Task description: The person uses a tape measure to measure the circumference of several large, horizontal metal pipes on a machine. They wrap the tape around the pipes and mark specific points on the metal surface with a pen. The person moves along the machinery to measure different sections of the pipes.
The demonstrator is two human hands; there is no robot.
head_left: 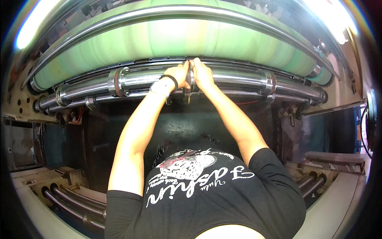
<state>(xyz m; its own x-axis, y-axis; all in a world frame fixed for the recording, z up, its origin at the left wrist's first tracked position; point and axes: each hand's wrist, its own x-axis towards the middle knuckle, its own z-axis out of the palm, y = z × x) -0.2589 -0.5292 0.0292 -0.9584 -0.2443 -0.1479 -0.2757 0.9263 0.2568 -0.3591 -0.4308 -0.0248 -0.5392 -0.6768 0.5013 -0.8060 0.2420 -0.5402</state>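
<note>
Both my arms reach forward to a polished metal shaft [143, 77] that runs across the machine. At its middle sits a narrow ring-shaped collar [188, 95] with a dark edge. My left hand [179, 75], with a dark band and a pale watch at the wrist, grips the collar's left side, thumb low and fingers over the top. From the right, my right hand [202, 75] closes on the collar's upper edge with bent fingers. Its fingertips are partly hidden. Similar wider collars stand on the shaft to the left [117, 82] and right [268, 82].
Behind the shaft lies a large pale green roller [179, 38], with a thin chrome bar [191, 8] crossing in front of it. A second, thinner shaft [135, 95] runs just below. Cream side frames [28, 101] close both ends. More metal rods [71, 203] lie low at the left.
</note>
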